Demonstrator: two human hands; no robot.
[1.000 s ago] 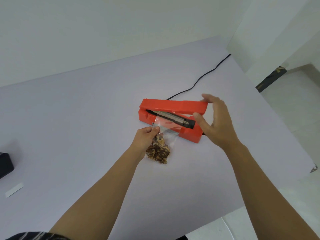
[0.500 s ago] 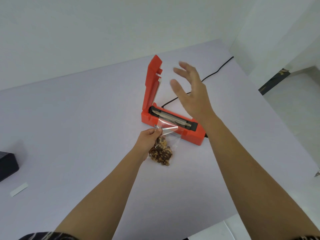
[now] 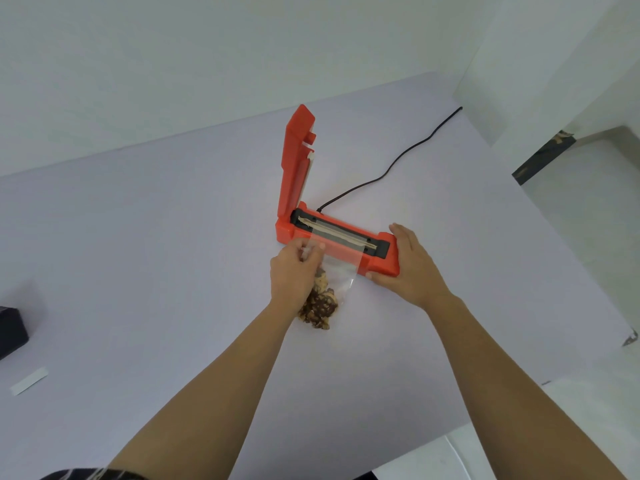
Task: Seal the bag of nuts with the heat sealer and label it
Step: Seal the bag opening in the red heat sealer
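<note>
The table (image 3: 173,271) offers wide bare room around the work, its near and right edges well apart from it. The heat sealer (image 3: 377,268) sits mid-table, stiff and steady, arm upright; the right hand (image 3: 412,268) clasps its right end. The bag (image 3: 341,268) lies with its mouth across the sealing strip, nuts (image 3: 318,306) slumped nearest the person: light, limp, slippery film, probably best held taut by its top corners. The left hand (image 3: 294,271) pinches its left top edge. A label strip (image 3: 29,381) lies far left

- Red sealer (image 3: 379,264), lid (image 3: 294,161) raised upright.
- Clear bag (image 3: 341,271) at its 6 o'clock, mouth across it, nuts (image 3: 318,306) bunched low.
- White label (image 3: 29,381), far at 8 o'clock.
</note>
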